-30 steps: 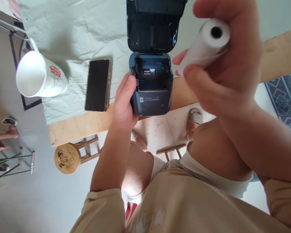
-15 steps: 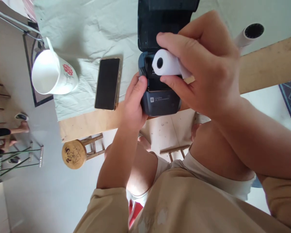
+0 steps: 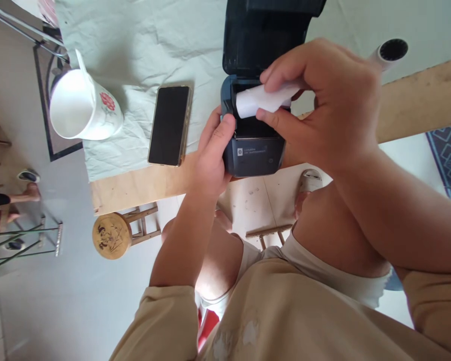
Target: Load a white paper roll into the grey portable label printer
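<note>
A dark blue-black label printer (image 3: 256, 156) with its lid (image 3: 265, 40) swung up is at the table's near edge. My left hand (image 3: 214, 155) is wrapped round the printer's left side, thumb on the rim of the bay. Between the thumb and fingers of my right hand (image 3: 323, 110) is a white paper roll (image 3: 257, 101). The roll lies sideways at the mouth of the bay, its left end over the opening. Its right end is partly covered by my fingers, and I cannot tell whether it touches the bay floor.
A phone (image 3: 170, 125) lies left of the printer on the pale cloth (image 3: 143, 45). Farther left stands a white mug (image 3: 86, 108) with a red flower. A white cylinder with a dark end (image 3: 394, 50) is at the right. Below the table is a wooden stool (image 3: 111, 235).
My right hand has turned the paper roll from end-on to sideways and lowered it toward the bay. The printer appears slightly farther right in view, with my left hand still on it.
</note>
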`<state>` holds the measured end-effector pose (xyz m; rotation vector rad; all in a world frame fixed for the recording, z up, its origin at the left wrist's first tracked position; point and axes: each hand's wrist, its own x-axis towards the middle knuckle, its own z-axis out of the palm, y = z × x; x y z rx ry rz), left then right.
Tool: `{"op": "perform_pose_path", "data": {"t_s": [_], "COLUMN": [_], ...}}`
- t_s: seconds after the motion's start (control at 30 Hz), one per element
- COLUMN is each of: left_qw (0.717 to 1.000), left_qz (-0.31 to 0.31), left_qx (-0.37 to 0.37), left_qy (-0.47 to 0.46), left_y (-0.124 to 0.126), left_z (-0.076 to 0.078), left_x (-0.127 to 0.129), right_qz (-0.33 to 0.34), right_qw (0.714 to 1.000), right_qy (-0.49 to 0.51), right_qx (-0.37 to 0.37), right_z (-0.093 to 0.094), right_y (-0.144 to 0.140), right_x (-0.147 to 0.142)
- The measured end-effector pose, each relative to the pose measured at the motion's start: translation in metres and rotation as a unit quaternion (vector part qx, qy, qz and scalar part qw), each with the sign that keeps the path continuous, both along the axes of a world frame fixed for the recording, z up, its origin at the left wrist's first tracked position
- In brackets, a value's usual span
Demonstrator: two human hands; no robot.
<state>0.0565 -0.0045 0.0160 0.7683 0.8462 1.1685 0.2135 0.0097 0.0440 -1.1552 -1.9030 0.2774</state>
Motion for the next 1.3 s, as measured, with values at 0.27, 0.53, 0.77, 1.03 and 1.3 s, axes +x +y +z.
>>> {"op": "perform_pose_path", "data": {"t_s": [0.27,0.53,0.77,1.03,1.3], "left_qw": [1.000,1.000,0.999,0.998,0.996], "left_qz": [-0.012,-0.009,-0.025,-0.034,-0.033], "left_qx": [-0.008,0.024,0.031,0.050,0.062], "left_qy": [-0.013,-0.005,0.007,0.022,0.052], "left_y": [0.001,0.001,0.000,0.000,0.000], "left_z": [0.003,0.004,0.004,0.006,0.000], "left_x": [-0.002,-0.002,-0.003,-0.007,-0.007], "right_qz": [0.007,0.015,0.000,0.115,0.030], "right_qw": [0.998,0.999,0.998,0.979,0.989], "right_qy": [0.044,0.014,-0.011,-0.086,0.044], "right_qx": [0.034,0.029,0.057,0.144,0.139], "right_z": [0.001,-0.004,-0.009,-0.010,-0.005], "right_y": [-0.001,-0.002,-0.001,-0.012,-0.008], "right_x": [-0.001,-0.007,-0.004,-0.005,0.007]}}
